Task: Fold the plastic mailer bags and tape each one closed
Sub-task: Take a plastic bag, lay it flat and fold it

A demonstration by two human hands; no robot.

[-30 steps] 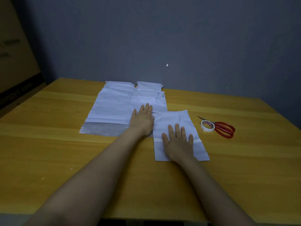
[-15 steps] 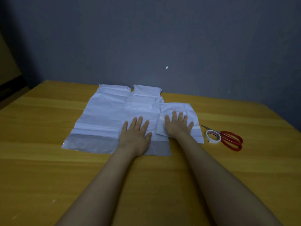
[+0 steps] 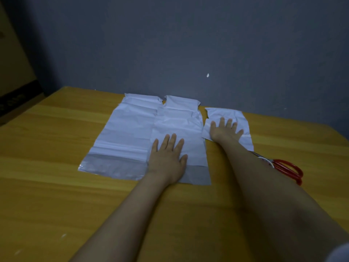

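Two white plastic mailer bags lie flat and unfolded on the wooden table, overlapping. The left bag (image 3: 122, 133) has a grey strip at its near end. My left hand (image 3: 167, 157) rests flat, fingers spread, on the near end of the right bag (image 3: 179, 120). A smaller folded mailer bag (image 3: 226, 114) lies to the right at the back of the table, and my right hand (image 3: 224, 130) presses flat on it with fingers apart. Red-handled scissors (image 3: 287, 168) and a white tape roll (image 3: 265, 159) lie right of my right forearm, the roll mostly hidden.
The yellow wooden table (image 3: 56, 186) stands against a grey wall (image 3: 188, 44). A cardboard box (image 3: 11, 72) leans at the far left beyond the table's edge.
My right hand has slid the folded bag away from me to the back right of the table, beside the unfolded bags. My left hand has moved nearer, onto the right bag's lower part.
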